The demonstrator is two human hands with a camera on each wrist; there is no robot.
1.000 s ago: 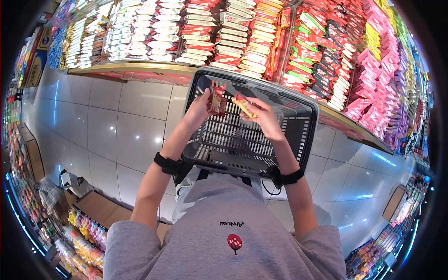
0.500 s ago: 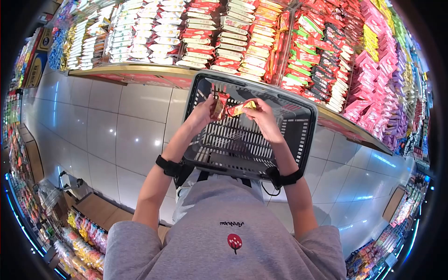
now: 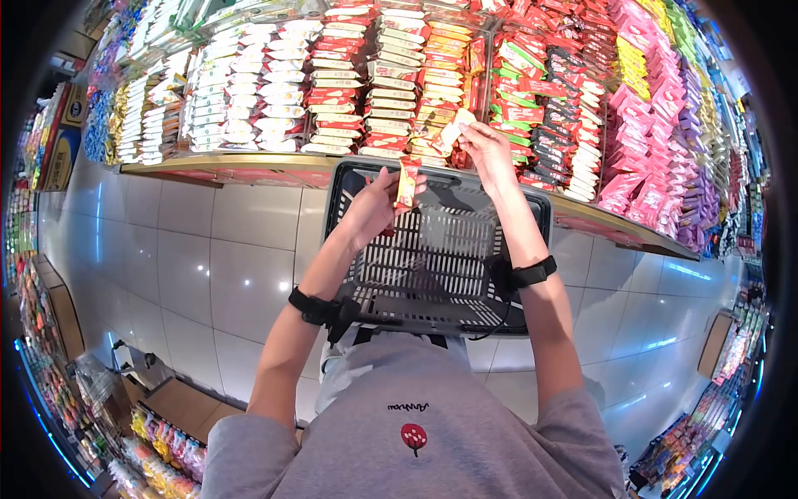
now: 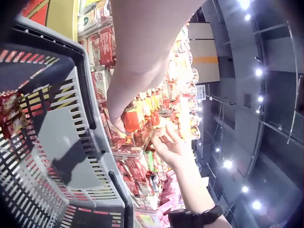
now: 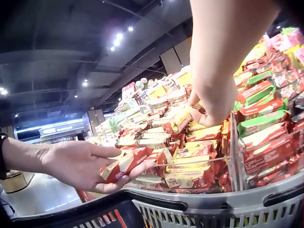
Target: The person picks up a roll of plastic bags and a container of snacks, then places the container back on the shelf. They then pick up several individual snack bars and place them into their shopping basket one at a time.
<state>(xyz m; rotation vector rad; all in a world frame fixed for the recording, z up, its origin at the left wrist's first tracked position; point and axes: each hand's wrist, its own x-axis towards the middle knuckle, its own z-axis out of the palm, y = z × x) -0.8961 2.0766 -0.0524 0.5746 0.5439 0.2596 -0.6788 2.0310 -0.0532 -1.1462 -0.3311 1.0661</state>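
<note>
My left hand is over the far left part of the grey shopping basket. A red and cream snack packet lies across its outstretched fingers, with the thumb straight beside it. Beyond the basket's far rim, my right hand pinches a yellow and cream snack packet between thumb and fingers. It is close over the rows of yellow and red packets on the display. The right wrist view shows that packet's red end, while the hand hides part of it.
Several red packets sit inside the basket. The display's gold front edge runs behind the basket, and a clear divider separates the rows. Tiled floor stretches to the left. More shelves stand behind at right.
My right hand has moved from above the basket forward to the display with its packet. My hands have drawn apart, and the left now has a packet lying on its spread fingers. The view has shifted slightly.
</note>
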